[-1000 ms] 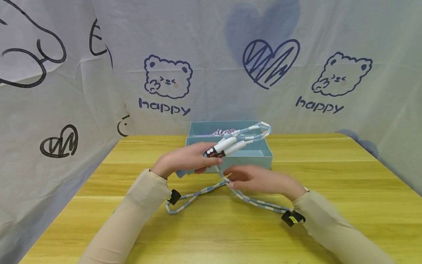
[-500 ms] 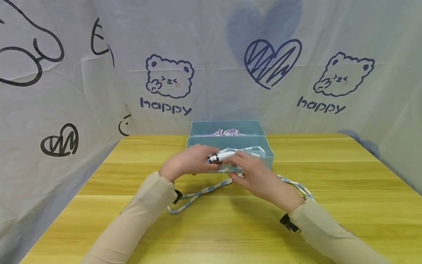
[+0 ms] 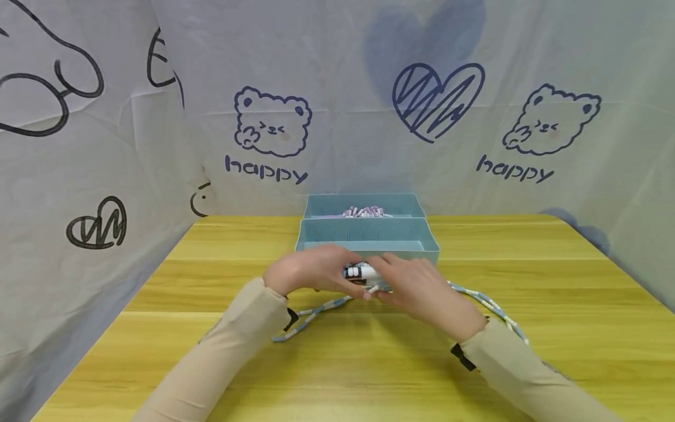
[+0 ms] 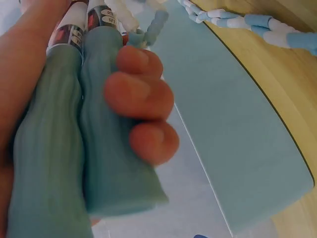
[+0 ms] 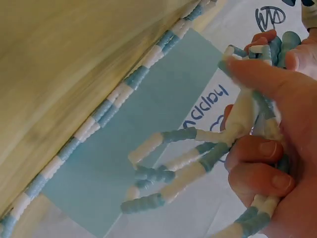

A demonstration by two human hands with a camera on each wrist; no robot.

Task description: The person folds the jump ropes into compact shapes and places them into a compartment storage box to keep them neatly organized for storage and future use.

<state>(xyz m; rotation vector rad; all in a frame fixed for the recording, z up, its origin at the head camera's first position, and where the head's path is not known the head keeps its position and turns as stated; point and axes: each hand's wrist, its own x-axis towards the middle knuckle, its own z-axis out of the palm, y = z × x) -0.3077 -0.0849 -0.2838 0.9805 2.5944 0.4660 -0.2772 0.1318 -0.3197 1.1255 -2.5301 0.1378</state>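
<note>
1. Well left of the left hand (image 3: pixel 316 269): hanging cloth (image 3: pixel 142 152) with a heart doodle (image 3: pixel 97 224), dark ink.
2. Just below the left grip: one run of the jump rope (image 3: pixel 316 310). Doubled strand, blue/white beads, lies on the wood table (image 3: pixel 337 375), runs down-left to the wrist strap (image 3: pixel 292 318).
3. Left grip: closed, fingers curled round both handles (image 4: pixel 116 163). Handles side by side, axes near parallel. Blue grip ends in the palm.
4. Directly above the left grip, on the cloth: bear drawing (image 3: pixel 273 122), "happy" under it.
5. Between the grips: white handle end (image 3: pixel 371 272) points right, at the right hand (image 3: pixel 422 290); long axis roughly level, left-right. So the rope's handles sit between the hands, near side of the box (image 3: pixel 433 251).
6. Label band (image 4: pixel 106 16) where blue meets white: black/red with white marks, print too small to read.
7. Just beyond the grips: box rear compartment holds purple/white beads (image 3: pixel 365 211).
8. Right grip: fingers curled, holding rope strands; bead loops (image 5: pixel 185 181) stick out past the fingers.
9. Right of the right grip: another doubled rope run curves down-right on the table, passing by the sleeve (image 3: pixel 519 363).
10. Up-right of the right grip: second bear (image 3: pixel 554 120), "happy" again, tilted.
</note>
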